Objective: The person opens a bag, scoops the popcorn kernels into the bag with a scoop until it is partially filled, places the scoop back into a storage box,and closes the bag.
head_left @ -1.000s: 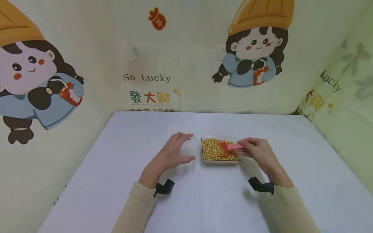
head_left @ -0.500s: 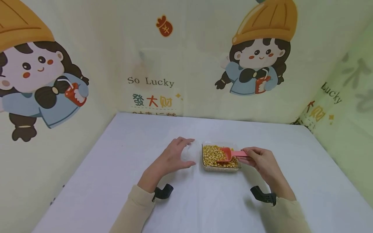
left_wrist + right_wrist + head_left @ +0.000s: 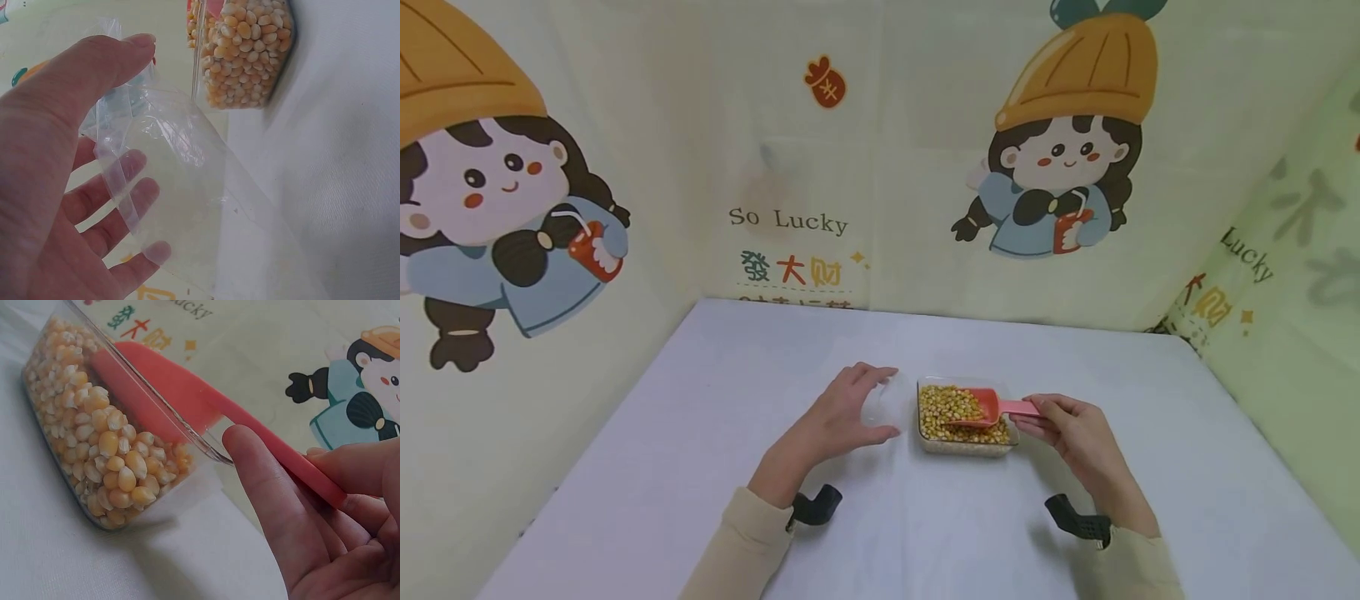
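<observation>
A glass container of yellow corn kernels stands on the table. My right hand pinches the handle of a red-pink scoop. The scoop's bowl lies among the kernels inside the container, with kernels heaped in it. In the right wrist view the scoop shows through the glass wall. My left hand, left of the container, holds a clear plastic bag, its thumb and fingers spread apart at the bag's mouth. Fingertips show through the film in the left wrist view. No kernels show in the bag.
A white-covered table reaches back to a pale curtain printed with cartoon figures and lettering. Dark wrist-camera mounts sit at both cuffs, close above the table.
The scoop has shifted through the kernels, and its bowl now holds a heap of them. My left hand keeps its grip on the bag. The head view has tilted up a little.
</observation>
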Motion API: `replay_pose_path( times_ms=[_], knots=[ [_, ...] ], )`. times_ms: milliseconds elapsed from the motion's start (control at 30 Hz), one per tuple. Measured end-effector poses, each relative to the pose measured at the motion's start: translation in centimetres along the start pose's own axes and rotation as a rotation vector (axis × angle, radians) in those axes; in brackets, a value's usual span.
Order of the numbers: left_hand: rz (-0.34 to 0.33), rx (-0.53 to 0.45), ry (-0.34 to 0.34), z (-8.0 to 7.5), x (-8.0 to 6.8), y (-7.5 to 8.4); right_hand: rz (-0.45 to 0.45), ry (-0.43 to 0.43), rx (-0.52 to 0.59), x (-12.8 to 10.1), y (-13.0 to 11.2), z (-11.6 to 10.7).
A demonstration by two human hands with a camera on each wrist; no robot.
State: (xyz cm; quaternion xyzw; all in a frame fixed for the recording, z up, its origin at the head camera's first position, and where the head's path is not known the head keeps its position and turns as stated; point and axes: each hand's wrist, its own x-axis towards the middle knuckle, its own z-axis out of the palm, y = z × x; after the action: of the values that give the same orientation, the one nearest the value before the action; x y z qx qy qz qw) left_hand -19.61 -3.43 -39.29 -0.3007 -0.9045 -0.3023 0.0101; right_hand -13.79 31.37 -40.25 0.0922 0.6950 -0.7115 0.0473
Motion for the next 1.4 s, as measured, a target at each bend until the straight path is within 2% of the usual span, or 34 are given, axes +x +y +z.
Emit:
replay_pose_path(
  times_ms=[333,567,900,1200,1400],
  knots=[
    [0.000,-0.013,-0.009,-0.3,-0.1,0.1,0.015,-0.041,0.111,0.1,0.4,-0.6],
    [0.025,0.004,0.004,-0.1,0.3,0.2,-0.001,-0.063,0.180,0.0,0.2,-1.4],
    [-0.007,-0.005,-0.015,-0.1,0.0,0.6,0.030,-0.078,0.201,-0.3,-0.1,-1.5],
    [0.003,0.006,-0.010,0.2,-0.1,0.4,0.029,-0.098,0.221,-0.5,-0.6,-1.5],
    [-0.016,0.011,-0.023,0.4,0.2,0.4,0.038,-0.088,0.227,-0.6,-0.7,-1.8]
  ],
)
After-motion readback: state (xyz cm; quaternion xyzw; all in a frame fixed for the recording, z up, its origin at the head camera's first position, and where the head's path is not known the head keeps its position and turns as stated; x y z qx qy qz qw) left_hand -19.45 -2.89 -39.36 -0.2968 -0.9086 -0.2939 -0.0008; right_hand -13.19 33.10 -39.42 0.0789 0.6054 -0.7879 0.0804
